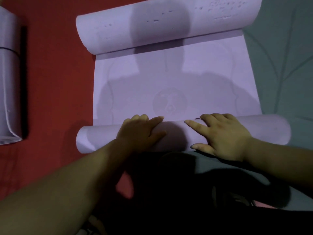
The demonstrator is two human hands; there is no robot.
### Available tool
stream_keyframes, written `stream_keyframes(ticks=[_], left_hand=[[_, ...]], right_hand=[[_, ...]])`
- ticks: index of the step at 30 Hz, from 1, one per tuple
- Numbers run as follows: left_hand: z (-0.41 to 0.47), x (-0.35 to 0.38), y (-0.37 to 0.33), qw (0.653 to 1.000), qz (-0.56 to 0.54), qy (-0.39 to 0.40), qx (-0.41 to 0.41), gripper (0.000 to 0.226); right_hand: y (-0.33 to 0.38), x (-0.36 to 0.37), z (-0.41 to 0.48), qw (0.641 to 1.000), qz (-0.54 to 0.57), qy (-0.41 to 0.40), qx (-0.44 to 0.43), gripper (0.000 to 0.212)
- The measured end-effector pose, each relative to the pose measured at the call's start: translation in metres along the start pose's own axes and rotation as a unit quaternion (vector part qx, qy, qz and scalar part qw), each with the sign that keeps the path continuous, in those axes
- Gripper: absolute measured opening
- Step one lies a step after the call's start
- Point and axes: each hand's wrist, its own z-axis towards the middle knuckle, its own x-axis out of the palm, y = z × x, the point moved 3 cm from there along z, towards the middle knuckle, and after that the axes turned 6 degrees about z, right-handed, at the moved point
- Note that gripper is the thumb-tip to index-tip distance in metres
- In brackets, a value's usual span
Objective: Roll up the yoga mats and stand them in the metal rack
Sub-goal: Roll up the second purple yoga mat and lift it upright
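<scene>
Lavender foam yoga mat point(169, 73) lies on the floor in the middle of the frame, partly on a red floor covering point(50, 65) and partly on a teal padded surface point(279, 65). Its near end is wound into a slim near roll point(267, 131) that runs across the lower middle of the frame, and both my hands sit on it.

My left hand point(140, 131) lies over the crest, its fingers point(157, 119) bent down the far side with the forefinger stretched out. My right hand point(221, 134) lies flatter, its fingers point(193, 123) spread and the thumb out toward me, pressing on the foam.

I judge the rolling to be at an early stage. Only a few turns seem gathered under my palms, and a long flat stretch with a faint round emblem lies ahead. At the top of the frame the other end curls into a thick far roll point(152, 28), which I think must be flattened or taken up as I go.

At the left edge lies a silvery-lilac bundle point(8, 73) with a dark band. It may be a mat already rolled, but I cannot tell. No metal rack is in view, so nothing is stood in it as far as I can see.
</scene>
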Motion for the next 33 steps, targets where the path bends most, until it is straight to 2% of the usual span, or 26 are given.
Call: stream_keyframes(ticks=[3,7,10,19,24,30,33], left_hand=[[0.004,-0.006,0.001,1.0,-0.005,0.004,-0.016,0.083],[-0.008,-0.011,-0.009,0.991,0.039,-0.127,-0.014,0.071],[-0.025,0.005,-0.019,0.986,0.028,-0.164,0.015,0.072],[-0.015,0.002,-0.015,0.996,0.001,-0.084,-0.024,0.077],[0.0,-0.012,-0.009,0.999,-0.004,-0.033,-0.022,0.081],[0.003,-0.013,-0.007,1.0,-0.006,-0.026,-0.014,0.085],[0.002,-0.021,-0.008,0.997,-0.001,-0.074,-0.028,0.082]], right_hand=[[-0.006,-0.005,0.006,0.999,0.016,0.027,0.009,0.078],[-0.012,-0.011,0.014,0.998,0.043,0.036,0.009,0.081],[-0.013,-0.014,0.017,0.998,0.049,0.048,0.005,0.084],[-0.013,-0.02,0.022,0.997,0.054,0.062,0.013,0.085],[0.004,-0.015,0.008,1.0,0.014,-0.015,-0.017,0.077],[0.003,-0.01,0.013,1.0,-0.001,-0.02,-0.024,0.069],[-0.003,-0.014,0.019,1.0,0.005,-0.002,-0.021,0.071]])
